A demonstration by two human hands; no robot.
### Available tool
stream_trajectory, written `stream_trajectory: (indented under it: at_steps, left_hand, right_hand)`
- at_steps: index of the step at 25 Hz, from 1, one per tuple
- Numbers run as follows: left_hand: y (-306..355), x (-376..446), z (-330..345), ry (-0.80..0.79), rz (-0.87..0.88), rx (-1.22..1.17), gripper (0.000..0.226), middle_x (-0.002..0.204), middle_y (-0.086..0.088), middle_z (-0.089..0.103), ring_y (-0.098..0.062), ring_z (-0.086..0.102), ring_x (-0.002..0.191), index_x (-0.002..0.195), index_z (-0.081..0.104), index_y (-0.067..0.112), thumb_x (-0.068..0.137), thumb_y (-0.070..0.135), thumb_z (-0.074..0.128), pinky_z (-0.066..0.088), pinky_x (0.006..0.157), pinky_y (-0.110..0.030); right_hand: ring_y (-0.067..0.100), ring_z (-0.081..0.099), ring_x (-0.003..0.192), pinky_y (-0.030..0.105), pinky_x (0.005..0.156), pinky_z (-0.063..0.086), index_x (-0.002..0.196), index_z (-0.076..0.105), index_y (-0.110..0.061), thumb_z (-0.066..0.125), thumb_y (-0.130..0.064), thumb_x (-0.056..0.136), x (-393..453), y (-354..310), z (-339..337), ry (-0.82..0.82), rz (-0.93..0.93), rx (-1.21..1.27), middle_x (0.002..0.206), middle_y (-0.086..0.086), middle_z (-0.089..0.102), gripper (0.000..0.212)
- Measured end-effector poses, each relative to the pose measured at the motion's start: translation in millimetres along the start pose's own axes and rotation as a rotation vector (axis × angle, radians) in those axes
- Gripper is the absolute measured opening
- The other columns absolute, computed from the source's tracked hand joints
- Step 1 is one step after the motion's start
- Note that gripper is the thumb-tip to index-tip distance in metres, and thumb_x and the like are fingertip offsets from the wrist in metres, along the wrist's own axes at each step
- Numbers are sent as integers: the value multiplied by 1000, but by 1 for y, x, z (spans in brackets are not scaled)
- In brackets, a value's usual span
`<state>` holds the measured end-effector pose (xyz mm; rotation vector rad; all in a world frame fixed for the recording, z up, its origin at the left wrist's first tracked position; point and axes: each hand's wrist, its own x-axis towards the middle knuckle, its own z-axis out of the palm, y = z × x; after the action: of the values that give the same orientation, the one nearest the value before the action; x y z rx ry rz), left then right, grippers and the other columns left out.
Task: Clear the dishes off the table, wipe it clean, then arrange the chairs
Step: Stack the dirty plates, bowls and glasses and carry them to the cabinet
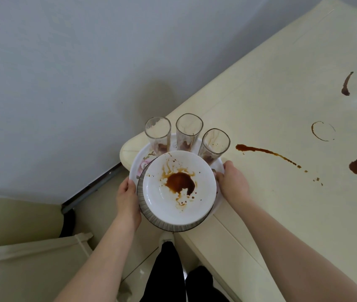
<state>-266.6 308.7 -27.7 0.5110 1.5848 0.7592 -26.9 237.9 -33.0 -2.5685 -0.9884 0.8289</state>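
Observation:
A round white tray (134, 169) with a floral print is held over the corner of the cream table (282, 110). On it stands a ribbed glass bowl (173, 226) with a white plate (201, 184) stacked in it; the plate is smeared with brown sauce. Behind them on the tray stand three tall empty glasses (189, 129) with brown dregs. My left hand (127, 199) grips the tray's left rim. Gripping the right rim is my right hand (233, 182).
Brown sauce streaks (266, 152), drops and a ring mark (323, 130) stain the table top. A grey wall (64, 73) runs along the left. A cream chair back (31, 247) stands at the lower left. My legs and the tiled floor (138, 273) show below.

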Motion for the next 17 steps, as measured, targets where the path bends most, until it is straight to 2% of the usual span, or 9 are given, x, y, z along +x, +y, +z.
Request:
stream_trajectory:
  at_steps: [3,7,11,15,17]
  left_hand:
    - [-2,2,3,39,6,-87,27,102,-4,68,-18,66,82,121,60,16,101,19,42,55,65,-31]
    - [-3,5,3,43,16,-107,27,102,-4,69,-20,67,84,118,62,17,101,17,40,56,68,-32]
    - [-2,6,0,54,32,-86,28,101,-4,69,-22,68,87,117,63,16,102,15,40,57,75,-36]
    - [1,3,-8,67,35,-111,26,98,-6,70,-22,68,83,113,65,16,101,14,41,57,71,-34]
    - [6,-3,-12,79,55,-123,27,95,-5,70,-22,67,83,111,65,16,101,14,40,57,73,-36]
  right_hand:
    - [19,53,65,35,55,44,93,43,-13,44,-20,94,2,0,4,23,-33,-68,71,0,54,8]
    - [22,55,65,39,59,48,93,43,-11,44,-20,93,1,1,9,56,-30,-45,70,1,54,9]
    - [21,53,65,37,57,46,91,44,-12,45,-21,93,-2,2,13,65,-32,-20,70,-1,53,9]
    - [17,52,64,33,54,41,91,45,-12,46,-21,93,-6,-2,15,69,-53,11,71,-3,53,9]
    - [17,52,63,34,54,42,91,45,-12,45,-21,93,-10,-5,13,72,-76,20,71,-1,54,9]
